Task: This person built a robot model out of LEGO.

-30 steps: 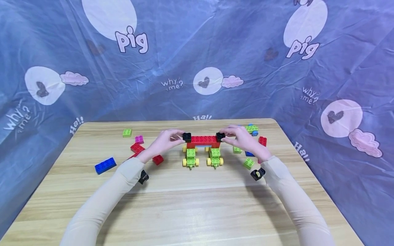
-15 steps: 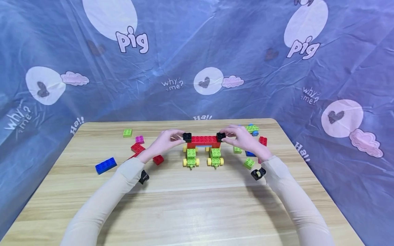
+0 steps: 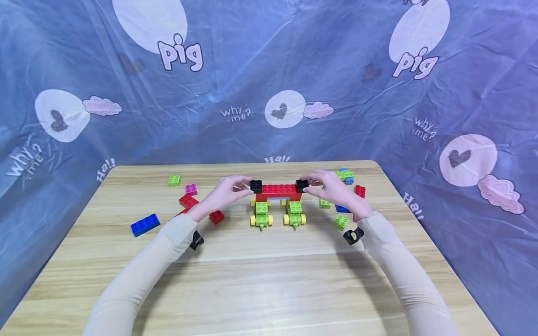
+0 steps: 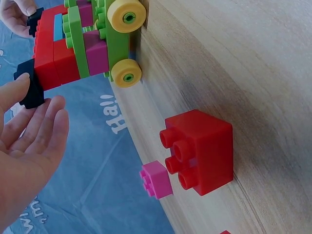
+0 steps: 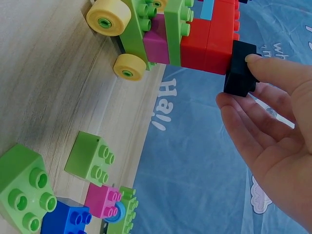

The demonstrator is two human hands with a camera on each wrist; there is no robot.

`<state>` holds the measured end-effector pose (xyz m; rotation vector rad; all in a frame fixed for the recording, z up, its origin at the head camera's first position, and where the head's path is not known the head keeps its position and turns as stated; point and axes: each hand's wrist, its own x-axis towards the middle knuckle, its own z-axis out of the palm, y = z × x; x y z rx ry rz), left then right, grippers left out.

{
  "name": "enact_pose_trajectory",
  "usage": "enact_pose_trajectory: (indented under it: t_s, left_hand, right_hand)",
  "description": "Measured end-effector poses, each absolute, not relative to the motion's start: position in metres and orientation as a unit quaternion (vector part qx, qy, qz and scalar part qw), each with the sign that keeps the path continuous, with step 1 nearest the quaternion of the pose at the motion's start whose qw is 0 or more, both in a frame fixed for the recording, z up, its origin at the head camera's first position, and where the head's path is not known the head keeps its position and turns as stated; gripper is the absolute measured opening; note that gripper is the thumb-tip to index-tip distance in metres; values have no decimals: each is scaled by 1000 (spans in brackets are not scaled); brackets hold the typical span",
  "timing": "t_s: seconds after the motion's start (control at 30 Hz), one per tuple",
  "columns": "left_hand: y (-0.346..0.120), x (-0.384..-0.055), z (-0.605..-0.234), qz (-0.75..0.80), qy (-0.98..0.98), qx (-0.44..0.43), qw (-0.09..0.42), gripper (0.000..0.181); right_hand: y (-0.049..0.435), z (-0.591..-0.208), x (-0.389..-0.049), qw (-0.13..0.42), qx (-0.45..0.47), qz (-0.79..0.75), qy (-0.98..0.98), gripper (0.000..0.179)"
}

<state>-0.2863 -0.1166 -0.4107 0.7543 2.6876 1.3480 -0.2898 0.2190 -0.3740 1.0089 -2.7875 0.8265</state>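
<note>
Two green wheeled bases (image 3: 261, 219) with yellow wheels stand side by side on the table, and a red beam of bricks (image 3: 279, 190) bridges them. Purple bricks (image 4: 96, 52) show between the green layers in the left wrist view. At the beam's left end, my left hand (image 3: 229, 190) pinches a black brick (image 3: 256, 186) between thumb and fingers. My right hand (image 3: 328, 186) pinches a second black brick (image 5: 240, 68) at the right end. Both black bricks sit at the top of the beam, overhanging its ends.
On the left lie a long blue brick (image 3: 145, 225), several red bricks (image 3: 216, 216), a pink brick (image 3: 191, 189) and a green brick (image 3: 174, 180). Green bricks (image 3: 341, 222), a blue brick (image 5: 66, 217), a red brick (image 3: 359, 191) and another wheeled base (image 3: 345, 175) lie on the right.
</note>
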Motion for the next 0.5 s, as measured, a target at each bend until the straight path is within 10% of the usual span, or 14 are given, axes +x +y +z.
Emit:
enact_pose_trajectory:
  t_s: [0.5]
  left_hand:
    - [-118, -286, -410, 429, 869, 245, 19, 45]
  right_hand:
    - [221, -375, -289, 40, 337, 271, -901, 33]
